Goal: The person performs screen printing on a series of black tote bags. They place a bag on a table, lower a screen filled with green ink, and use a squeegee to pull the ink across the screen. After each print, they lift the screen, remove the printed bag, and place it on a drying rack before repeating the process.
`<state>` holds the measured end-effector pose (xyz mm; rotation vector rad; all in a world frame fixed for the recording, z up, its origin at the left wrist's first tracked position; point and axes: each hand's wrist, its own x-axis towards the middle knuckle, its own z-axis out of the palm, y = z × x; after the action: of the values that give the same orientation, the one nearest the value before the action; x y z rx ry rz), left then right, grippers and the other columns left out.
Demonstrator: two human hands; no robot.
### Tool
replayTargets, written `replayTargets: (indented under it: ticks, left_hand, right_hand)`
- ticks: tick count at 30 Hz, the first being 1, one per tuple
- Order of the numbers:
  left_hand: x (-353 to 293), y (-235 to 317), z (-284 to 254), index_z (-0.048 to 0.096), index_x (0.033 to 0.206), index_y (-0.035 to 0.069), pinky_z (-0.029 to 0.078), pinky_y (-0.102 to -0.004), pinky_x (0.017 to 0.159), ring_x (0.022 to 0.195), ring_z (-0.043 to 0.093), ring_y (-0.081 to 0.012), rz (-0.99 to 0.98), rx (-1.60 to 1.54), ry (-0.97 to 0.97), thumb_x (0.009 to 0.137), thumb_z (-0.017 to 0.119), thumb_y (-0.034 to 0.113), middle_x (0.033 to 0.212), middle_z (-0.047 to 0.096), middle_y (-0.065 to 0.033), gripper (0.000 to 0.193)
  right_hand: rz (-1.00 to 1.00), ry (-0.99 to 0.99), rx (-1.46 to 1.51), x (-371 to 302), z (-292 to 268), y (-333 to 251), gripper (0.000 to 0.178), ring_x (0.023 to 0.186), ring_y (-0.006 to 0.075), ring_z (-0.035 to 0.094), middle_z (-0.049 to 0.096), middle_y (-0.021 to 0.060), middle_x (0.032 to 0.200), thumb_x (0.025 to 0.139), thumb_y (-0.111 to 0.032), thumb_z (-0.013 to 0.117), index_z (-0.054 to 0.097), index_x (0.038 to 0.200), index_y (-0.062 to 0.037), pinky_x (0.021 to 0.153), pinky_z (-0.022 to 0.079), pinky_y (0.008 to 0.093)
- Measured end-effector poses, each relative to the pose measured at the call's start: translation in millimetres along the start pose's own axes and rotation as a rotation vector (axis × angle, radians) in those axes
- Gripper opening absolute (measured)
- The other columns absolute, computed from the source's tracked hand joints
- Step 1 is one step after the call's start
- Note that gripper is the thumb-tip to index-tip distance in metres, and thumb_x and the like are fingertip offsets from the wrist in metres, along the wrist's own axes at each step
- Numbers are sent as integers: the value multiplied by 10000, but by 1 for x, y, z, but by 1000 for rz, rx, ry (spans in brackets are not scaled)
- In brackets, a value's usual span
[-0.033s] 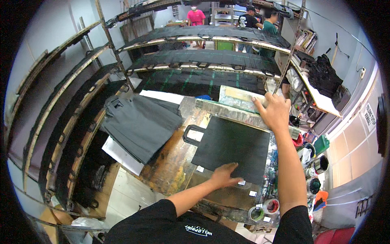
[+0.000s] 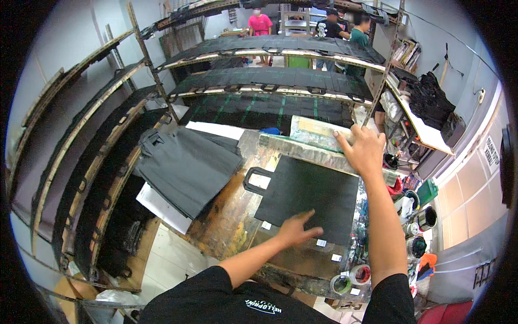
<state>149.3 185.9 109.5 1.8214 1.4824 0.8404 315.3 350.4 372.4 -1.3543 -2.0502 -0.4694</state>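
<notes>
A black fabric bag lies flat on the work board, its loop handle sticking out to the left. My left hand is over the bag's near edge, fingers stretched and thumb apart, holding nothing. Beyond the bag stands a weathered, paint-stained frame, seen nearly edge-on. My right hand curls its fingers over the top of this frame, thumb toward the left. Small white tabs sit along the bag's near side. Whether my left fingertips press on the fabric I cannot tell.
A pile of black bags lies on the table's left. Racks loaded with black bags stand ahead and left. Paint tubs and jars line the right side. Several people, including one in pink, are behind the racks.
My left hand has shifted slightly away from me over the bag, its thumb drawing off the white tab. My right hand and the frame stay nearly in place.
</notes>
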Motion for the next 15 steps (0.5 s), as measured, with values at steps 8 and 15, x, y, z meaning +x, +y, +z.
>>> replayTargets:
  ticks: [8,15]
  left_hand:
    - [35,42,-153,276,1607,-19,510,-466,1126,1289,640,-365,-91,-1072,236,1092,530,567,1419,604,-281,821]
    - [17,43,-181,265,1555,-59,430,-542,1222,1418,525,-447,-101,-1324,114,1037,439,733,1484,485,-355,963]
  right_hand:
    - [-9,13,17,-20,-8,-11,557,946,324,633,700,137,932,941,-614,665,723,965,-60,915,384,509]
    - [12,3,53,-45,-5,-19,541,933,321,609,677,133,907,927,-589,694,713,963,-50,907,374,502]
